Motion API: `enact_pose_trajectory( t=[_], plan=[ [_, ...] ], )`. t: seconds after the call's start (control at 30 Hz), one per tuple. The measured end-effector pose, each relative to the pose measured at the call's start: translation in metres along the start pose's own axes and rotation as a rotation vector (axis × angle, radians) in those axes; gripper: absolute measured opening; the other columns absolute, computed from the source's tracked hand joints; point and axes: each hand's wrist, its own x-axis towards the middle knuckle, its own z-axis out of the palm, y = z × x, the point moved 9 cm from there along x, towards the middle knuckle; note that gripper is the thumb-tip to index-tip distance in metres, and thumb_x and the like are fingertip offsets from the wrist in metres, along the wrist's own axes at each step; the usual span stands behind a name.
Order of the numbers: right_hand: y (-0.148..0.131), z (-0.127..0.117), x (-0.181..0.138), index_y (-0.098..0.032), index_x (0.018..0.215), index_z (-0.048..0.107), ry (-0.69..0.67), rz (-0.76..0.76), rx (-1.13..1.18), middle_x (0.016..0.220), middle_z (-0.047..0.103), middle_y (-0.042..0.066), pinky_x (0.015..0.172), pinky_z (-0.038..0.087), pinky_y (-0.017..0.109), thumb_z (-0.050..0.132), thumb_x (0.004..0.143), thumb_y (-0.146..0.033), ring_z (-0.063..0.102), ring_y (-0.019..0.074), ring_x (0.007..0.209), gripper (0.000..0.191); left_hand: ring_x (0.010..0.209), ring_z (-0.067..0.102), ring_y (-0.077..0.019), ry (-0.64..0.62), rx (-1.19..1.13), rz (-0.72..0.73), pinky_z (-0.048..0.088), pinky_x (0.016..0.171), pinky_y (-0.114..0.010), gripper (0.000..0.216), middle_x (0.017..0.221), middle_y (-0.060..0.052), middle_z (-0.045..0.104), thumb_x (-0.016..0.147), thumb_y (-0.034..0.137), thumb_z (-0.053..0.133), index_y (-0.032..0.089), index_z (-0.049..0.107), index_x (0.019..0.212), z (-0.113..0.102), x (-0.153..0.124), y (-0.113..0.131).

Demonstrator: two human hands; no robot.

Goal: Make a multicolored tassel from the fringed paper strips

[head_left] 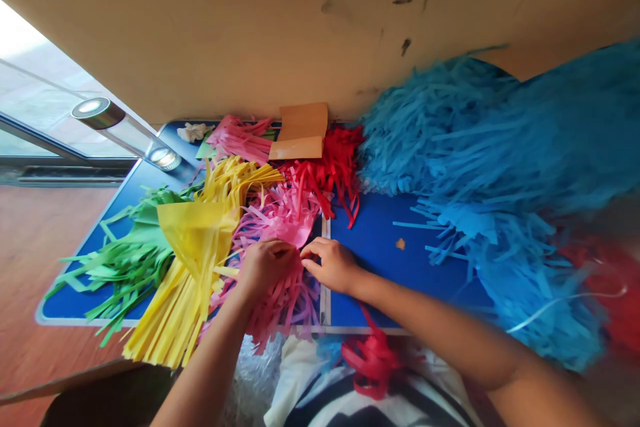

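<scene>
Near the desk's (380, 247) front edge, both the left hand (265, 265) and right hand (333, 264) pinched the pink fringed paper (285, 220), its cut strips fanning beneath their closed fingertips.

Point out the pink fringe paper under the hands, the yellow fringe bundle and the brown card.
pink fringe paper (285, 213): head view, uncut top edge.
yellow fringe bundle (195, 233): head view, solid folded part.
brown card (303, 130): head view, middle fold.

Blue counter (380, 247): left hand (263, 265) and right hand (333, 263) pinching pink fringed paper (280, 220). Beside it: yellow fringe (195, 260), green fringe (130, 253), red fringe (325, 177), large blue fringe heap (500, 173), tan card (300, 130) at the wall.
</scene>
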Motion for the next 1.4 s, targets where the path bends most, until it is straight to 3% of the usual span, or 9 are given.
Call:
enact_pose_trajectory(
  t=[0.1, 0.23, 0.33, 0.43, 0.5, 0.57, 0.67, 0.97, 1.4],
  plan=[
    [0.005, 0.0, -0.001, -0.019, 0.087, 0.071, -0.002, 0.036, 0.022, 0.084, 0.07, 0.001, 0.073, 0.048, 0.023, 0.066, 0.08, -0.011, 0.063, 0.0136, 0.075, 0.012, 0.066, 0.068, -0.0151, -0.006, -0.024, -0.007, 0.05, 0.063, -0.022, 0.016, 0.075, -0.001, 0.077, 0.077, 0.023, 0.06, 0.021, 0.075, 0.075, 0.0, 0.0, -0.003],
    [-0.002, 0.001, -0.002, -0.02, 0.096, 0.071, -0.036, -0.049, 0.044, 0.094, 0.07, 0.004, 0.082, 0.049, 0.027, 0.067, 0.08, -0.017, 0.065, 0.0161, 0.084, 0.016, 0.07, 0.069, -0.016, -0.029, -0.046, -0.02, 0.051, 0.067, -0.024, 0.017, 0.076, -0.002, 0.077, 0.079, 0.027, 0.059, 0.021, 0.075, 0.076, 0.003, 0.001, -0.007],
    [0.017, -0.001, -0.002, -0.019, 0.09, 0.067, -0.006, 0.129, 0.107, 0.088, 0.07, 0.004, 0.078, 0.05, 0.029, 0.063, 0.081, -0.015, 0.066, 0.0175, 0.08, 0.011, 0.071, 0.068, -0.0165, -0.042, -0.035, -0.045, 0.05, 0.066, -0.025, 0.017, 0.078, -0.003, 0.076, 0.08, 0.026, 0.057, 0.02, 0.074, 0.078, 0.003, 0.001, -0.007],
    [0.044, 0.001, -0.005, -0.018, 0.088, 0.058, 0.038, 0.359, 0.255, 0.082, 0.068, 0.001, 0.059, 0.05, 0.024, 0.056, 0.081, -0.011, 0.066, 0.0134, 0.061, 0.01, 0.069, 0.065, -0.0163, -0.07, 0.001, -0.051, 0.047, 0.064, -0.026, 0.016, 0.077, -0.003, 0.072, 0.081, 0.03, 0.058, 0.02, 0.07, 0.078, 0.004, -0.001, 0.005],
    [0.052, 0.007, -0.004, -0.019, 0.088, 0.054, 0.02, 0.395, 0.314, 0.079, 0.067, -0.001, 0.051, 0.048, 0.021, 0.054, 0.082, -0.011, 0.065, 0.0113, 0.054, 0.011, 0.068, 0.062, -0.0177, -0.1, 0.1, -0.059, 0.044, 0.063, -0.028, 0.019, 0.077, -0.004, 0.068, 0.079, 0.038, 0.064, 0.019, 0.066, 0.077, 0.006, -0.004, 0.016],
    [0.057, 0.013, -0.004, -0.019, 0.088, 0.053, 0.005, 0.401, 0.353, 0.078, 0.066, -0.002, 0.05, 0.047, 0.019, 0.055, 0.082, -0.012, 0.066, 0.0108, 0.055, 0.01, 0.071, 0.06, -0.0202, -0.137, 0.235, -0.076, 0.044, 0.063, -0.03, 0.026, 0.081, -0.007, 0.064, 0.074, 0.042, 0.07, 0.018, 0.062, 0.077, 0.009, -0.007, 0.023],
    [0.06, 0.017, -0.004, -0.019, 0.089, 0.054, -0.004, 0.399, 0.385, 0.077, 0.064, -0.003, 0.048, 0.047, 0.017, 0.057, 0.082, -0.015, 0.067, 0.0109, 0.057, 0.009, 0.076, 0.061, -0.0219, -0.189, 0.304, -0.082, 0.044, 0.067, -0.031, 0.021, 0.086, -0.009, 0.063, 0.074, 0.035, 0.072, 0.017, 0.062, 0.076, 0.013, -0.011, 0.028],
    [0.054, 0.013, -0.006, -0.018, 0.089, 0.057, -0.024, 0.413, 0.415, 0.077, 0.064, -0.003, 0.049, 0.047, 0.017, 0.059, 0.082, -0.014, 0.066, 0.0101, 0.058, 0.008, 0.077, 0.064, -0.0165, -0.244, 0.095, -0.022, 0.049, 0.071, -0.025, 0.009, 0.086, -0.005, 0.068, 0.076, 0.026, 0.066, 0.019, 0.069, 0.071, 0.009, -0.009, 0.016],
    [0.046, 0.009, -0.007, -0.018, 0.083, 0.064, -0.042, 0.351, 0.346, 0.073, 0.067, -0.003, 0.059, 0.049, 0.021, 0.059, 0.079, -0.014, 0.064, 0.0113, 0.061, 0.007, 0.078, 0.067, -0.0163, -0.253, -0.057, 0.004, 0.051, 0.071, -0.025, 0.009, 0.088, -0.004, 0.07, 0.074, 0.021, 0.068, 0.021, 0.076, 0.07, 0.009, -0.007, 0.005]
  ],
)
